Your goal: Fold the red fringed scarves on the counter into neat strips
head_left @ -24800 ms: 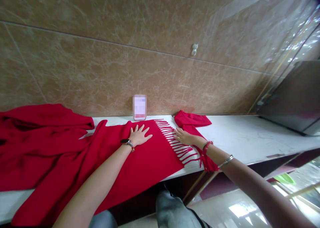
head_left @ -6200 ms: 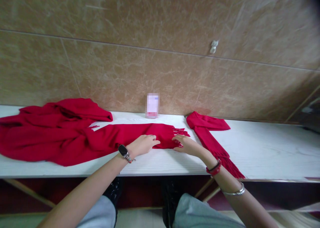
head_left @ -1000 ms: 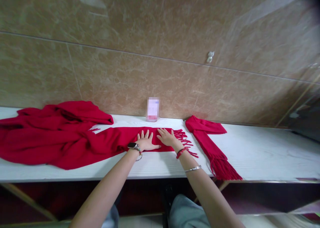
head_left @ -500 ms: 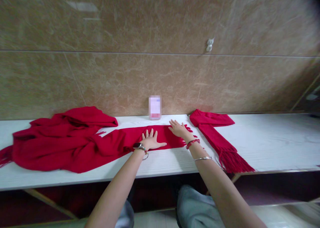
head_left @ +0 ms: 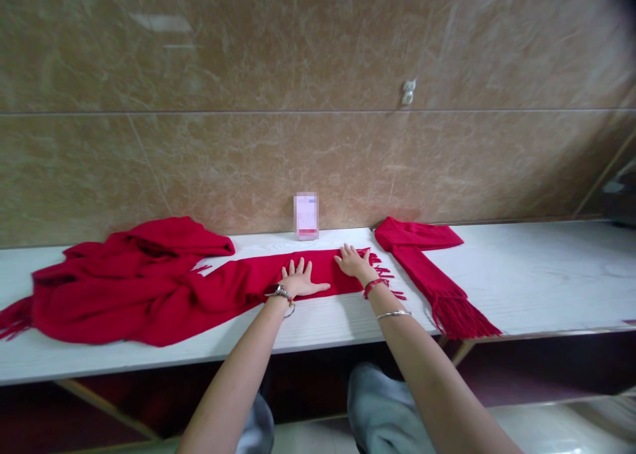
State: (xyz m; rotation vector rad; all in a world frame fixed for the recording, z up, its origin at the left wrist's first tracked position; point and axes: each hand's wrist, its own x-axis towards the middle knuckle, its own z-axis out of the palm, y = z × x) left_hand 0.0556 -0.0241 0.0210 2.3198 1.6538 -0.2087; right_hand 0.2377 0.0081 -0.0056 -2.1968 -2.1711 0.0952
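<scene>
A long red scarf lies on the white bench top, its right part flat and its left part bunched in loose folds. My left hand rests on the flat part, palm down with fingers spread. Close to the fringed right end, my right hand is also laid flat on the cloth, fingers apart. Neither hand grips anything. To the right lies a second red scarf, folded at an angle, with its fringe toward the front edge.
Against the brown tiled wall stands a small blurred upright object, behind the scarf. A little white cat-shaped hook is fixed to the wall. Below the bench top are dark open compartments. My knees are just in front.
My right hand has shifted slightly on the scarf's fringed end, and the fringe strands there show straighter. My left hand stays in place. The view has tilted a little.
</scene>
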